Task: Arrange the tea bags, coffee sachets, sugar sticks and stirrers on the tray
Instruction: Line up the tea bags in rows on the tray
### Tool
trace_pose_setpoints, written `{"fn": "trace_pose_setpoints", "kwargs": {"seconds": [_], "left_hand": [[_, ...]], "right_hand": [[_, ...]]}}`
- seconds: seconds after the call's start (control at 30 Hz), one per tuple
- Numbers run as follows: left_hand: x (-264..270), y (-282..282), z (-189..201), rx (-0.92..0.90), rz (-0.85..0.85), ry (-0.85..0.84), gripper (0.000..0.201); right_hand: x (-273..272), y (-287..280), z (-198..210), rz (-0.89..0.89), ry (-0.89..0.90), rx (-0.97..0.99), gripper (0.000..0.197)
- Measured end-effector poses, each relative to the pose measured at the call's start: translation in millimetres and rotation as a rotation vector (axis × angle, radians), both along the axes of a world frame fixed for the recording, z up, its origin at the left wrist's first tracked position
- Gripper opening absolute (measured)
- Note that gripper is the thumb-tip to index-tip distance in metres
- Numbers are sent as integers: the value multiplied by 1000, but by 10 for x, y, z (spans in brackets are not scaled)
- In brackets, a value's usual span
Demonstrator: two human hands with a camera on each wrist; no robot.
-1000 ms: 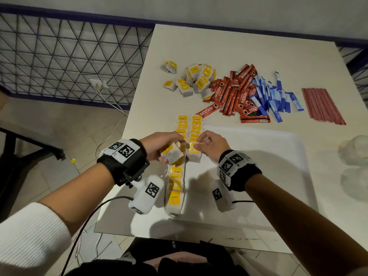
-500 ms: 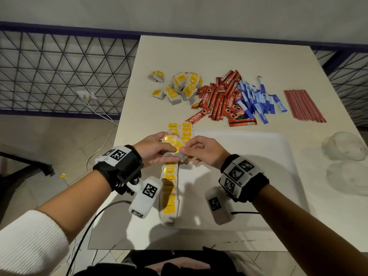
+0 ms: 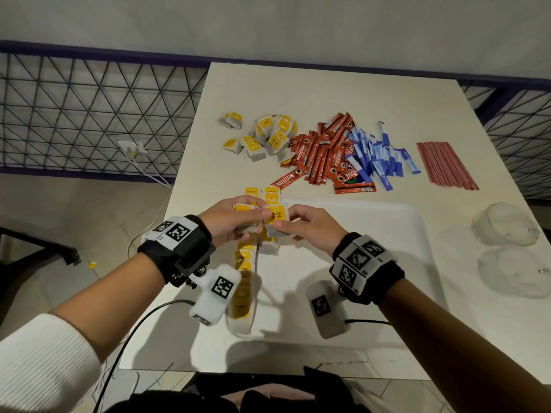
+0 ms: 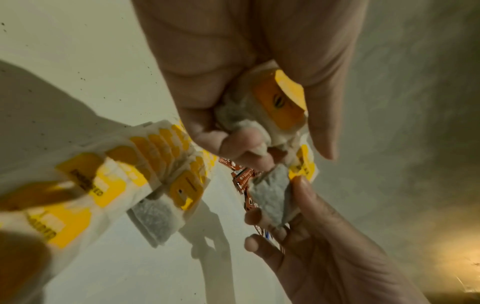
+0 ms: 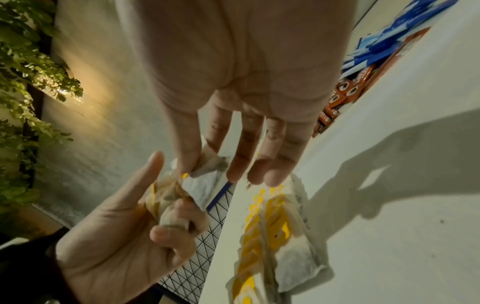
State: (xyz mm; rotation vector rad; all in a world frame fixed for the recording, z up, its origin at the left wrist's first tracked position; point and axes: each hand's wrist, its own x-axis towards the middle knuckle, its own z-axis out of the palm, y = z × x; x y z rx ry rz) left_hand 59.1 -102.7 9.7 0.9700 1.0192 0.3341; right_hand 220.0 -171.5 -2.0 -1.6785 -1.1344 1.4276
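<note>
1. White and rectangular, the surface [image 3: 343, 93] stands against a dark wire railing [image 3: 89, 114], with a pale wall beyond its far edge.
2. Across the middle of the surface, from the left edge toward the right, lie a loose heap of tea bags [image 3: 265, 137], a heap of red coffee sachets [image 3: 325, 156], a heap of blue sugar sticks [image 3: 378, 153] and a tidy bundle of red stirrers [image 3: 444, 165].
3. Two clear cups [image 3: 507, 225] lie near the right edge, just beside the tray.
4. A white tray [image 3: 372, 234] fills the near part of the surface. Two rows of tea bags [image 3: 244, 263] with yellow tags run along its left side from the far rim toward the near edge; the wrist cameras hide part of them.
5. Both hands meet above the far end of those rows, blocking the view of the bags beneath.
6. The left hand [image 3: 229, 222] has its fingers curled round a crumpled tea bag [image 4: 275, 107], gripping it against the palm.
7. The right hand [image 3: 310, 228] pinches another tea bag [image 3: 275, 217] between thumb and forefinger, its other fingers loosely extended. The two held bags touch or nearly touch; which, I cannot tell.
</note>
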Motion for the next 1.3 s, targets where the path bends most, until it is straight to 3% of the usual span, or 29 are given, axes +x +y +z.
{"fn": "trace_pose_setpoints", "kwargs": {"seconds": [0.2,0.37,0.67,0.97,1.3], "left_hand": [[-34,-101,36,38,-48,26,9],[-9,-196,47,177,-93,111,10],[-80,-322,-56,285,-19,201,23],[-120,-421,-234,283,-84,286,34],[-276,-316,-197,209,-185,308,8]], "right_hand": [[95,-47,42,31,2,14,14],[134,-86,64,73,-16,72,7],[131,-124,32,194,65,49,13],[14,-103,-55,23,119,120,15],[-212,-103,-116,-164,55,90,11]]}}
